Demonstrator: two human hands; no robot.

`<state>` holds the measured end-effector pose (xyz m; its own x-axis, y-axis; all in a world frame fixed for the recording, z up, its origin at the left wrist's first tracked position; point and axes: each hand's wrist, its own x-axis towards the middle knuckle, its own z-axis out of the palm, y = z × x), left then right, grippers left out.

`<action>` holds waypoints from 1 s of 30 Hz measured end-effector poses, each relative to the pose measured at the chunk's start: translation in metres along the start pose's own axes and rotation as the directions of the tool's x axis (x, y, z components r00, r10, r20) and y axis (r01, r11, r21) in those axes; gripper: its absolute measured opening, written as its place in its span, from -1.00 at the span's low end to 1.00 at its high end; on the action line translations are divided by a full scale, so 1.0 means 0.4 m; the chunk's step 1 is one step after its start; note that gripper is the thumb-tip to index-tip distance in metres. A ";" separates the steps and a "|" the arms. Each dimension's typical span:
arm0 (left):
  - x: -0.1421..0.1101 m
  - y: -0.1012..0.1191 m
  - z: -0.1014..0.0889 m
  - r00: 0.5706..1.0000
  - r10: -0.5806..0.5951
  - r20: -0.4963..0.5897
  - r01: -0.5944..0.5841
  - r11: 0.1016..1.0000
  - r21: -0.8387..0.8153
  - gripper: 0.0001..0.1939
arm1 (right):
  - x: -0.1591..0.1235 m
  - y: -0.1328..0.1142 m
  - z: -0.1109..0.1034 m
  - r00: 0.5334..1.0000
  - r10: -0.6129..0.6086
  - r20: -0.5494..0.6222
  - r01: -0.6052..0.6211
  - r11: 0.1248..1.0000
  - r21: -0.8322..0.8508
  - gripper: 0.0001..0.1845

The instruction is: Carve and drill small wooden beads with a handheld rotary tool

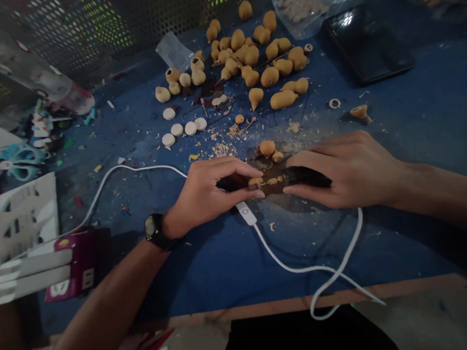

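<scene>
My left hand [214,190], with a black watch on its wrist, and my right hand [340,173] both grip a dark elongated piece [277,182] from opposite ends. Small tan beads [267,181] sit along it, partly hidden by my fingers. Just beyond my fingertips lie two small ochre gourd shapes [267,148] in sawdust. Farther back is a heap of tan gourd-shaped pieces [255,57], with several white discs [183,127] to its left. A white cable [245,213] with an inline switch runs beneath my left hand.
The blue worktable's front edge [271,306] runs below my arms, and shavings are scattered over its top. Blue-handled scissors [20,162] and mixed tools lie at left. A black tray [365,44] and a plastic bag [308,5] sit at the back, before a perforated metal panel [99,28].
</scene>
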<state>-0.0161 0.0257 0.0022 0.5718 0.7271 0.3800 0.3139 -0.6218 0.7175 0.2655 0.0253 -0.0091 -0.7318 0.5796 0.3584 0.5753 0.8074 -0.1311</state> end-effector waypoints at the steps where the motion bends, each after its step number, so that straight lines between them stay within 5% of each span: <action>1: 0.000 0.000 0.000 1.000 -0.001 -0.001 0.001 1.000 0.000 -0.77 | 0.000 -0.001 0.000 1.000 -0.003 -0.007 0.003 1.000 0.002 -0.60; 15: 0.000 -0.003 0.002 0.996 0.024 -0.083 -0.024 1.000 0.001 -0.73 | 0.004 -0.005 -0.005 0.969 0.123 -0.214 -0.103 0.990 0.098 -0.67; 30: 0.000 -0.002 0.002 0.987 0.021 -0.158 -0.024 1.000 -0.014 -0.77 | 0.003 -0.008 -0.003 0.963 0.191 -0.192 -0.166 0.976 0.138 -0.76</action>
<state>-0.0159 0.0258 0.0012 0.4512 0.7508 0.4825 0.2894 -0.6345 0.7167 0.2634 0.0234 -0.0070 -0.5245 0.6911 0.4972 0.6331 0.7071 -0.3150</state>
